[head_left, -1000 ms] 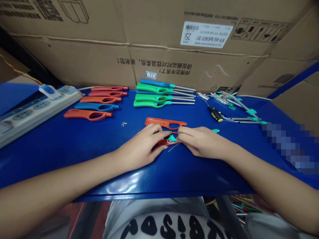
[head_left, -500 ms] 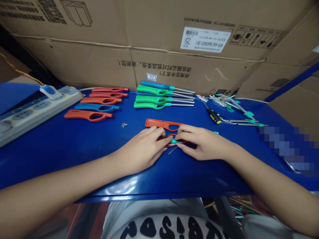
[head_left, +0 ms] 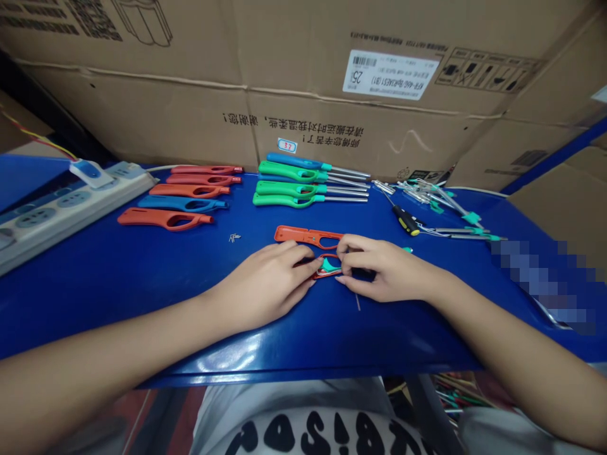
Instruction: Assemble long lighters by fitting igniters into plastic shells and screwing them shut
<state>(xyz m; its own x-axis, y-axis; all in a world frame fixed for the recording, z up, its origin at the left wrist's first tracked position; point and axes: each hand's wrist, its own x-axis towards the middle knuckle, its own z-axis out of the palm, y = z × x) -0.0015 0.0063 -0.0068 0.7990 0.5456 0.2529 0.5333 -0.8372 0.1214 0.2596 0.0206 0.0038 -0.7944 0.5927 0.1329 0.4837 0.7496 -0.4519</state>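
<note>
Between my hands lies an orange lighter casing half [head_left: 320,275] with a green trigger [head_left: 327,265] and thin wires in its open side. My left hand [head_left: 279,278] is closed on the casing's left part, fingertips beside the trigger. My right hand [head_left: 374,268] pinches the casing's right end, and its fingers hide that end. A thin tube or wire [head_left: 358,302] sticks out below my right fingers. Just behind, another orange casing half [head_left: 298,235] lies inner side up, its right tip close to my right fingers.
Finished-looking green lighters [head_left: 284,200] with metal tubes lie at the back. Orange and blue casings [head_left: 164,218] are stacked left, near a power strip [head_left: 71,202]. Small screws [head_left: 234,237], a screwdriver [head_left: 406,221] and metal tubes with green parts [head_left: 462,232] lie about. A cardboard box [head_left: 294,69] stands behind.
My fingers have moved apart slightly, so more of the green trigger shows. The thin tube or wire below the casing has swung to the right.
</note>
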